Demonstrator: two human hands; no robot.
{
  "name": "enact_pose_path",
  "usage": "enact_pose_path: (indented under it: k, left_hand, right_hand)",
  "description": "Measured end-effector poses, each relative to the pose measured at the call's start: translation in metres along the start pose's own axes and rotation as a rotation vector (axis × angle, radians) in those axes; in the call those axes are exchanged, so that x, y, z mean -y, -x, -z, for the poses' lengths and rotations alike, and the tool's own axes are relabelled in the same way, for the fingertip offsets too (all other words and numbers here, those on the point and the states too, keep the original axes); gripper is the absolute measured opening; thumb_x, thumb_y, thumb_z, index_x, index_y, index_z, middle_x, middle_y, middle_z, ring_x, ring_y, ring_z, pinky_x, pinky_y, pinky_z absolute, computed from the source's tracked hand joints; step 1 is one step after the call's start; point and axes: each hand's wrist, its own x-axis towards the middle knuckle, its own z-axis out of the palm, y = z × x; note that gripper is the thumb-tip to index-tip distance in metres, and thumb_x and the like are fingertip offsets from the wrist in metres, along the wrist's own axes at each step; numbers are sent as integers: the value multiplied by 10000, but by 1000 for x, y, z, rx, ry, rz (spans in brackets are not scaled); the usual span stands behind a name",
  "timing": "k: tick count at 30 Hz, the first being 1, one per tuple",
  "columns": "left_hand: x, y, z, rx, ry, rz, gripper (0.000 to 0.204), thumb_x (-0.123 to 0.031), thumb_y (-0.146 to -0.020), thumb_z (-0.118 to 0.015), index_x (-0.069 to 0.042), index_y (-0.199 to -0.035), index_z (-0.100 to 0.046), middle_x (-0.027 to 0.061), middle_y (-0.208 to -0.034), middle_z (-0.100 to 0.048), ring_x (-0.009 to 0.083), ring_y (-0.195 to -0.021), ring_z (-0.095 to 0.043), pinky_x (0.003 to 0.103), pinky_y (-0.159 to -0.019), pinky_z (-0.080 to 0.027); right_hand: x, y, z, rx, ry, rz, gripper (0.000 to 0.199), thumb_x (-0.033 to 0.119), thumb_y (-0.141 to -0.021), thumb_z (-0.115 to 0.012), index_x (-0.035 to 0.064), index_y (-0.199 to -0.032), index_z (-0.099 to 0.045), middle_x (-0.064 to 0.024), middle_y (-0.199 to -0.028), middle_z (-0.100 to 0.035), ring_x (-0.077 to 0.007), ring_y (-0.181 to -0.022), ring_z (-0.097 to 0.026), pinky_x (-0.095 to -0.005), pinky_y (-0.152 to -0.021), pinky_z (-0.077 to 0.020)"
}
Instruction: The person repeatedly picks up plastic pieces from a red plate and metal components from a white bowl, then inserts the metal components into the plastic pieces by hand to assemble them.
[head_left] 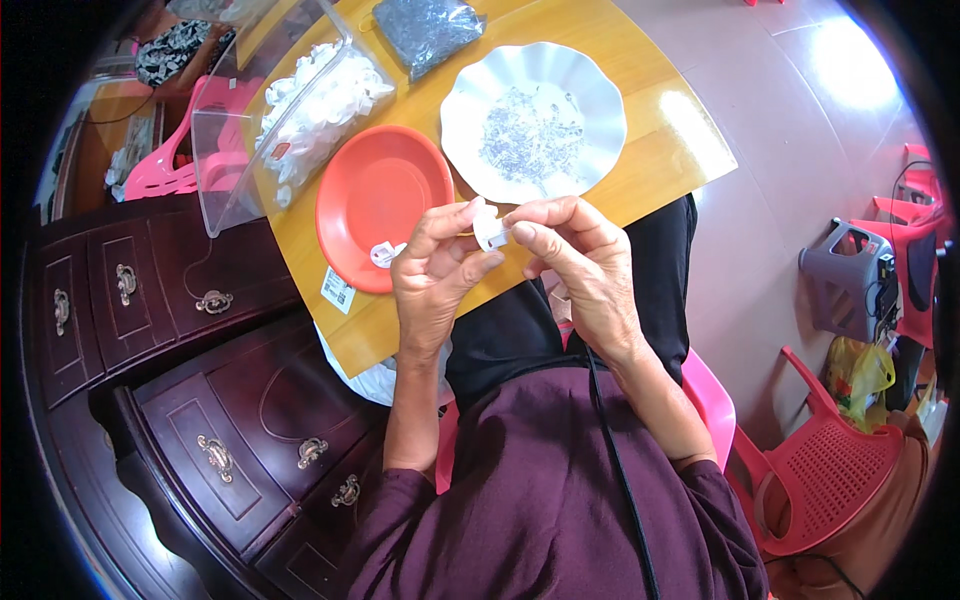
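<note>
Above the table's near edge, a small white plastic part (490,230) is held up between my two hands. My left hand (437,255) is closed on its left side, thumb below and fingers above. From the right, my right hand (585,262) pinches at its other edge with thumb and forefinger; whether a tiny piece also sits between those fingertips is hidden. Just left of my left hand lies a red plate (370,180) with a few similar white parts (384,254) at its near rim. Beyond my hands stands a white scalloped bowl (610,120) holding many small clear pieces (530,135).
A clear plastic bin (215,175) with many white parts (325,105) tilts at the table's left side. A dark plastic bag (428,32) lies at the far edge of the wooden table (660,110). Dark drawers (215,400) stand left; a red chair (835,470) and grey stool (850,280) stand right.
</note>
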Motion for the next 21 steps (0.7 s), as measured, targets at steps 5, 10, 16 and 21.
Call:
enact_pose_path:
  k: [5, 10, 16, 21]
  left_hand:
    - [1, 1, -7, -16, 18, -24, 411, 129, -804, -710, 15, -1188, -616, 122, -1260, -550, 208, -1139, -597, 337, -992, -514]
    - [4, 4, -10, -42, -16, -71, 395, 121, -797, -724, 29, -1167, -622, 121, -1237, -553, 214, -1126, -602, 332, -961, -541]
    - [8, 1, -10, -36, -26, -122, 372, 115, -789, -736, 40, -1141, -640, 121, -1231, -555, 217, -1113, -608, 330, -952, -547]
    - [9, -2, -10, -58, -26, -46, 370, 113, -798, -730, 42, -1148, -633, 120, -1226, -553, 209, -1097, -613, 325, -942, -548]
  right_hand:
    - [-4, -1, 2, 18, -1, 19, 134, 128, -916, -703, 25, -996, -670, -23, -1006, -656, -57, -859, -588, -205, -669, -496]
    - [-2, -2, 2, 31, -71, -14, 107, 92, -923, -679, 4, -984, -668, -40, -980, -627, -65, -744, -572, -204, -633, -487]
    - [-2, -1, 4, 62, -73, -7, 105, 103, -928, -684, 21, -979, -643, -42, -1003, -663, -63, -829, -597, -202, -620, -509]
    - [-6, -7, 5, 55, -89, -8, 121, 111, -931, -682, 14, -992, -642, -49, -1015, -667, -72, -837, -614, -210, -627, -537]
